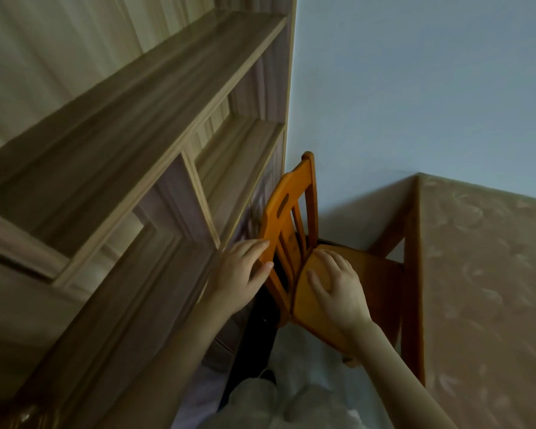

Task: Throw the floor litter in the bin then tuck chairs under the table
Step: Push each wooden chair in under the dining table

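An orange wooden chair (294, 209) stands in the corner between a shelf unit and a table (483, 274) with a patterned cloth. Part of its seat lies under the table's near edge. My left hand (245, 270) grips the side rail of the chair's backrest, thumb in front and fingers behind it. My right hand (338, 286) lies flat on the chair's seat with its fingers spread. No litter or bin is in view.
A tall wooden shelf unit (130, 168) fills the left side, close against the chair. A pale blue wall (415, 88) stands behind chair and table. The table's wooden leg (413, 289) rises right of the seat. My light clothing shows at the bottom.
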`<state>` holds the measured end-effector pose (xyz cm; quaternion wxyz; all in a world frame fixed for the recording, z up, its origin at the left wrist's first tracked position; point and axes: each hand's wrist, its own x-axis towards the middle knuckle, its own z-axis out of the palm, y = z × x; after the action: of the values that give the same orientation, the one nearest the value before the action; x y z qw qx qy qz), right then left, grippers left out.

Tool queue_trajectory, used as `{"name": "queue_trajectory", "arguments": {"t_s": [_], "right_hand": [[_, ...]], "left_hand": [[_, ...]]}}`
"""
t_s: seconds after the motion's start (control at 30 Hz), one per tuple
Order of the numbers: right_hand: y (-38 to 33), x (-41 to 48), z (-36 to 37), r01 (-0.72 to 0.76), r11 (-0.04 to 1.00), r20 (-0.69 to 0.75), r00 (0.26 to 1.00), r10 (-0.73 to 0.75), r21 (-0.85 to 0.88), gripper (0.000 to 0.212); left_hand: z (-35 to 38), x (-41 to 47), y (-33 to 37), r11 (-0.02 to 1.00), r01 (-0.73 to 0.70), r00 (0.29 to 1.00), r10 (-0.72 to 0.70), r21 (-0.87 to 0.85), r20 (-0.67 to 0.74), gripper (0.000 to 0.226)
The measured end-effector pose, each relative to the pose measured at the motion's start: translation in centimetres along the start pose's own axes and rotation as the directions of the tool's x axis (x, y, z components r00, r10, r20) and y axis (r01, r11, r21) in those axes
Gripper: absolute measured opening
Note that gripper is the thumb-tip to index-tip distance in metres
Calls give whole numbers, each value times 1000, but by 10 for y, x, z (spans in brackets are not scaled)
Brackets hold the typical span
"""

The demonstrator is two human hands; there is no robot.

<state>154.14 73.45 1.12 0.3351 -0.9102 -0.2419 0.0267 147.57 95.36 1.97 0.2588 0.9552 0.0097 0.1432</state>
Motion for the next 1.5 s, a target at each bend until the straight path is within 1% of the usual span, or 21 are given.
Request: {"name": "queue_trajectory", "arguments": {"t_s": [0.1, 0.2, 0.3, 0.37, 0.43, 0.5, 0.57, 0.67, 0.8, 0.9, 1.0, 1.1, 1.23, 1.5], "right_hand": [[0, 25, 11, 22, 999, 29, 999, -23, 37, 45], [3, 44, 24, 20, 998, 64, 998, -24, 63, 48], [7, 57, 41, 3, 996, 129, 991, -15, 89, 56], [8, 65, 53, -14, 991, 152, 988, -7, 134, 60], [7, 72, 68, -39, 983, 161, 987, 9, 180, 66], [6, 78, 85, -93, 965, 173, 984, 51, 246, 73], [5, 81, 103, -169, 936, 192, 975, 113, 309, 81], [1, 82, 126, -240, 896, 201, 964, 174, 374, 90], [-3, 79, 146, -353, 815, 184, 935, 302, 460, 94], [-9, 78, 153, -358, 789, 172, 934, 315, 499, 87], [-17, 81, 158, -363, 764, 179, 931, 317, 534, 92], [-24, 84, 166, -385, 760, 154, 920, 360, 523, 97], [-28, 85, 177, -405, 755, 92, 902, 421, 515, 94], [-20, 86, 178, -398, 774, 101, 909, 403, 492, 94]], "left_hand": [[8, 28, -22, 999, 32, 999, -32, -42, -6, 49], [19, 51, -43, 990, 120, 993, -119, -72, 20, 52], [25, 74, -56, 981, 165, 986, -162, -99, 39, 53], [30, 90, -65, 969, 216, 975, -208, -119, 77, 58], [37, 104, -78, 931, 315, 946, -291, -186, 143, 65], [46, 116, -88, 871, 416, 906, -373, -261, 199, 71], [54, 125, -93, 822, 467, 882, -405, -326, 242, 75], [63, 136, -101, 767, 507, 858, -406, -394, 314, 75], [64, 148, -110, 744, 536, 835, -396, -400, 382, 69], [65, 154, -110, 750, 514, 845, -357, -417, 398, 64], [67, 158, -112, 736, 517, 843, -350, -436, 409, 66], [67, 159, -113, 716, 525, 841, -355, -460, 408, 67], [69, 157, -112, 682, 530, 843, -359, -504, 400, 68], [70, 158, -113, 647, 564, 822, -380, -513, 425, 75]]}}
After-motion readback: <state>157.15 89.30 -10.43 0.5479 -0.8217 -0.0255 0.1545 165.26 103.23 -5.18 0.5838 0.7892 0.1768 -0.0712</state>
